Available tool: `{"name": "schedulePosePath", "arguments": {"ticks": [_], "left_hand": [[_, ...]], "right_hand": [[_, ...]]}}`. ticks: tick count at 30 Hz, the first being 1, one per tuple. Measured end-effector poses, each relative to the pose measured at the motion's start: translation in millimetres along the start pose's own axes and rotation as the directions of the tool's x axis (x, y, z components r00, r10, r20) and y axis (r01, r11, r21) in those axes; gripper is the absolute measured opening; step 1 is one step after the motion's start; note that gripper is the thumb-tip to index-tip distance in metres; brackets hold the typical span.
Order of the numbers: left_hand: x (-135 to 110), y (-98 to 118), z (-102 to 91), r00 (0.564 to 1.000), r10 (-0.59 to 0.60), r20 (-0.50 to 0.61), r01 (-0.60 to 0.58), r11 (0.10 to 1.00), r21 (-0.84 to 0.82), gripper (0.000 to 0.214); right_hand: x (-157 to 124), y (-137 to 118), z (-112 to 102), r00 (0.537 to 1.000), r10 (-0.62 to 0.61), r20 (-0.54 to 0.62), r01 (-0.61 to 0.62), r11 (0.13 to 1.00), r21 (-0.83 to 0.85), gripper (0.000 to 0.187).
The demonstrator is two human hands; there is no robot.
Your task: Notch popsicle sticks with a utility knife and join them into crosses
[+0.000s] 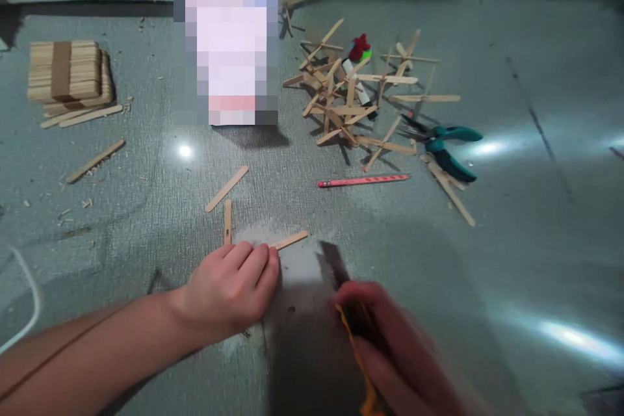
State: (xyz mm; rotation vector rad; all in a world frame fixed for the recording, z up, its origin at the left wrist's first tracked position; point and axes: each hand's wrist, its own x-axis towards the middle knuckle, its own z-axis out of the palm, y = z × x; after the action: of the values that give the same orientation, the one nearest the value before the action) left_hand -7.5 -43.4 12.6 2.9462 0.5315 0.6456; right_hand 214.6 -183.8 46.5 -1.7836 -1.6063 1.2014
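Observation:
My left hand (231, 289) rests knuckles-up on the grey floor, fingers curled down onto a flat wooden craft stick (291, 240) whose free end pokes out to the right. Another stick (227, 221) lies upright just above that hand, and a third one (227, 188) lies slanted beyond it. My right hand (385, 344) is motion-blurred at the lower middle, closed round a tool with an orange handle (363, 370) and a dark blade (331, 263) pointing toward the held stick.
A heap of glued stick crosses (351, 94) lies ahead, with a red-capped glue bottle (359, 49) in it. Teal pliers (446, 143) and a pink pencil (363, 180) lie to the right. A stack of sticks (65, 71) sits far left. A blurred white object (227, 45) stands behind.

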Motion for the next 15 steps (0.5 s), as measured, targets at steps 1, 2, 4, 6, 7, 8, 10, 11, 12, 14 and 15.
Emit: {"name": "schedulePosePath", "arguments": {"ticks": [1,2,4,6,7,8,10,11,12,14,15], "left_hand": [[0.3,0.4,0.5,1.0,-0.003,-0.008,0.003,1.0,0.001,0.025],[0.5,1.0,1.2,1.0,-0.006,-0.018,0.006,1.0,0.003,0.025],[0.5,2.3,3.5,0.999,-0.017,-0.036,0.017,1.0,0.008,0.023],[0.2,4.0,6.3,0.998,-0.036,-0.055,0.037,0.999,0.011,0.022],[0.2,4.8,7.7,0.997,-0.047,-0.063,0.048,0.999,0.012,0.022],[0.4,5.5,9.0,0.996,-0.059,-0.068,0.06,0.998,0.012,0.022],[1.2,6.1,10.9,0.994,-0.084,-0.069,0.085,0.996,0.009,0.023],[1.9,6.1,11.5,0.993,-0.098,-0.065,0.099,0.995,0.008,0.023],[2.6,5.8,11.8,0.992,-0.111,-0.058,0.111,0.994,0.007,0.023],[4.1,4.8,11.4,0.991,-0.124,-0.044,0.125,0.992,0.005,0.023],[4.7,4.2,11.0,0.992,-0.124,-0.039,0.124,0.992,0.007,0.023]], "right_hand": [[0.2,-1.3,6.8,0.999,-0.016,-0.048,0.01,0.992,-0.127,0.034],[2.0,-2.6,12.9,0.993,-0.051,-0.103,0.028,0.976,-0.218,0.039],[8.7,-4.0,22.3,0.971,-0.17,-0.167,0.101,0.929,-0.357,0.046],[16.3,-3.1,27.4,0.959,-0.25,-0.134,0.171,0.885,-0.433,0.044],[19.5,-2.1,28.4,0.954,-0.278,-0.111,0.2,0.868,-0.455,0.043],[22.1,-0.9,28.7,0.953,-0.291,-0.087,0.219,0.857,-0.467,0.044],[25.0,1.1,27.9,0.948,-0.312,-0.066,0.245,0.845,-0.476,0.049],[25.6,1.6,27.3,0.947,-0.315,-0.059,0.251,0.844,-0.474,0.052],[25.8,1.7,26.6,0.946,-0.319,-0.052,0.259,0.845,-0.468,0.054],[25.7,1.1,25.6,0.945,-0.324,-0.046,0.269,0.85,-0.454,0.058],[25.7,0.5,25.3,0.943,-0.329,-0.049,0.274,0.852,-0.447,0.059]]}}
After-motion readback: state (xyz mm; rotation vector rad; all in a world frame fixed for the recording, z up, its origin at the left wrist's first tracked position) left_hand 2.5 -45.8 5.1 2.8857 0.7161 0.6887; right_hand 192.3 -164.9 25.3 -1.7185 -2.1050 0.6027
